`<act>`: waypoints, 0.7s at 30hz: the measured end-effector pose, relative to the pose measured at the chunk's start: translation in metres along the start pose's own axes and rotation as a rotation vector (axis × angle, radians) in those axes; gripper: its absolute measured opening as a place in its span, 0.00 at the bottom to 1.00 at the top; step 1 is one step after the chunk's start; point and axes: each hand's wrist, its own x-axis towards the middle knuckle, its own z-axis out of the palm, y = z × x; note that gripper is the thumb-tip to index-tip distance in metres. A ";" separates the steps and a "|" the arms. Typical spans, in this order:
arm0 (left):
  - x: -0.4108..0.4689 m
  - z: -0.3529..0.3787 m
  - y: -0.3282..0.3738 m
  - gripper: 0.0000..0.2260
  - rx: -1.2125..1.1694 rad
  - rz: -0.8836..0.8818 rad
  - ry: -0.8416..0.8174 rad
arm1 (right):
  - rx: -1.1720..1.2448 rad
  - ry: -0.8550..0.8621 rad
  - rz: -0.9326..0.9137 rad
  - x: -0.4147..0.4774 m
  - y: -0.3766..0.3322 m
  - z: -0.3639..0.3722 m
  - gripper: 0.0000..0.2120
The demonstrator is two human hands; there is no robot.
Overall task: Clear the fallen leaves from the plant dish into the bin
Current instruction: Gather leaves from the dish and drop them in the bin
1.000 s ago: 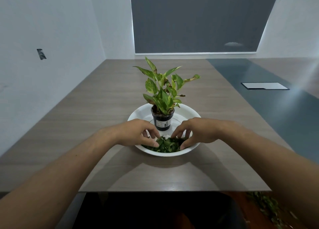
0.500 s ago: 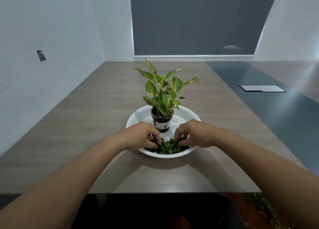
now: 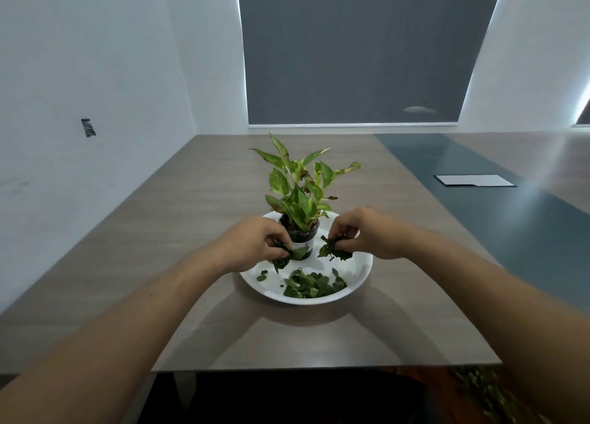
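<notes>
A white plant dish [image 3: 359,275] sits on the wooden table, with a small potted plant [image 3: 300,197] in a black pot standing in its middle. A pile of dark green fallen leaves [image 3: 311,284] lies in the near part of the dish. My left hand [image 3: 252,243] is lifted just above the dish's left side and pinches a clump of leaves. My right hand [image 3: 367,232] hovers above the right side, closed on another clump of leaves. No bin shows clearly in view.
The wooden table [image 3: 191,219] runs back to a wall with a dark window blind. A dark strip with a white rectangular panel [image 3: 474,180] lies at the right. Scattered leaves [image 3: 479,388] lie on the floor below the table's near right corner.
Both hands closed on leaves in the dish, then lifted and drew apart with a clump each. The pile left in the dish is now uncovered.
</notes>
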 end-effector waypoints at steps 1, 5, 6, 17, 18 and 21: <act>0.000 -0.001 0.001 0.06 -0.003 -0.003 0.003 | -0.002 0.006 -0.004 -0.001 0.000 -0.003 0.06; 0.000 -0.007 0.006 0.05 -0.024 -0.024 0.031 | -0.017 0.029 0.010 -0.006 -0.003 -0.013 0.06; -0.001 -0.009 0.006 0.06 -0.032 -0.035 0.037 | -0.016 0.038 0.015 -0.006 -0.003 -0.015 0.06; -0.003 -0.028 0.004 0.06 -0.136 -0.118 0.043 | 0.018 0.072 0.028 -0.006 -0.023 -0.023 0.04; -0.002 -0.029 0.004 0.06 -0.136 -0.121 0.039 | 0.020 0.071 0.029 -0.005 -0.025 -0.023 0.04; -0.001 -0.031 0.003 0.06 -0.131 -0.118 0.029 | 0.021 0.072 0.031 -0.005 -0.028 -0.023 0.05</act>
